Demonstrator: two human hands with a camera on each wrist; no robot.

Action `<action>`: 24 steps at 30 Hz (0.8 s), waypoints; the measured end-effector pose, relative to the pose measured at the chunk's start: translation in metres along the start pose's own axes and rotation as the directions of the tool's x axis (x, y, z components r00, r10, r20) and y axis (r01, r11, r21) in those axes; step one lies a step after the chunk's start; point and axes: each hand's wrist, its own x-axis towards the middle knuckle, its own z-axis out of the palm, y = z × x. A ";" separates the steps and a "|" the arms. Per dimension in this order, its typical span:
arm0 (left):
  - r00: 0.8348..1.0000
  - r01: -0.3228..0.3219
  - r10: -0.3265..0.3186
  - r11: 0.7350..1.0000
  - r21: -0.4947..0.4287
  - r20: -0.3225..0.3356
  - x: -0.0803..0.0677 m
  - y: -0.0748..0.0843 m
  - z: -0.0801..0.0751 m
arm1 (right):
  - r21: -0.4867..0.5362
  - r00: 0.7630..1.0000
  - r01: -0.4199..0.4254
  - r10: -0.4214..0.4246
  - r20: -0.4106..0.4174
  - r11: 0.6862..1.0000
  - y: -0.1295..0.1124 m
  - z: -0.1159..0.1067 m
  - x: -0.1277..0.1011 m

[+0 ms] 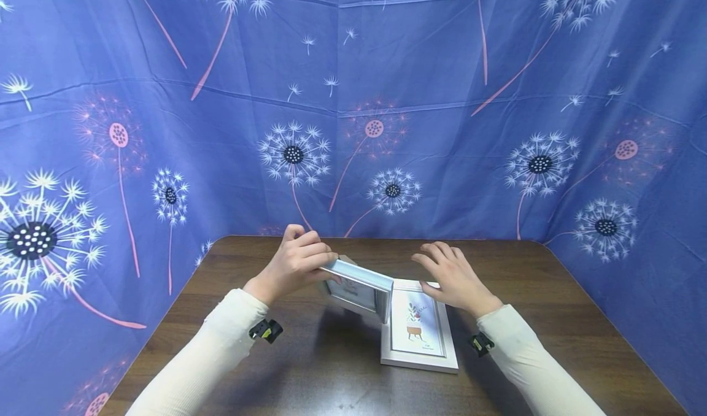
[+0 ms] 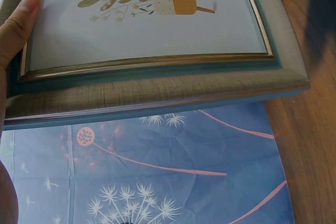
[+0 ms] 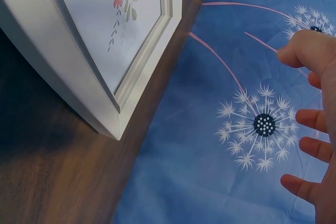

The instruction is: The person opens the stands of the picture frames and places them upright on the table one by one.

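Note:
My left hand (image 1: 301,258) grips a picture frame (image 1: 361,273) by one end and holds it tilted above the table. In the left wrist view this picture frame (image 2: 157,88) has a beige and teal border, gold inner trim and a print of a potted plant; the thumb (image 2: 23,17) lies on its border. A white picture frame (image 1: 420,362) lies face up on the table, partly behind the held one, with a similar plant print. Over its far right corner hovers my right hand (image 1: 455,278), holding nothing. The right wrist view shows that hand (image 3: 317,72) with fingers spread, apart from the white frame (image 3: 37,11).
A brown wooden table (image 1: 265,367) lies under both frames. Blue cloth (image 1: 442,48) with dandelion prints hangs behind it and along both sides. A small beige piece (image 1: 347,259) shows behind the held frame; what it belongs to is unclear.

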 end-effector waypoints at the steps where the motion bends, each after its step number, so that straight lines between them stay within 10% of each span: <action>1: 1.000 0.000 0.000 1.000 0.001 -0.001 0.000 0.000 0.000 | -0.003 1.000 0.001 -0.001 -0.002 1.000 0.000 0.000 -0.001; 24: 0.999 0.042 -0.041 0.999 0.013 -0.017 -0.004 -0.002 0.001 | -0.001 0.999 -0.032 0.032 -0.026 0.999 0.000 0.001 -0.008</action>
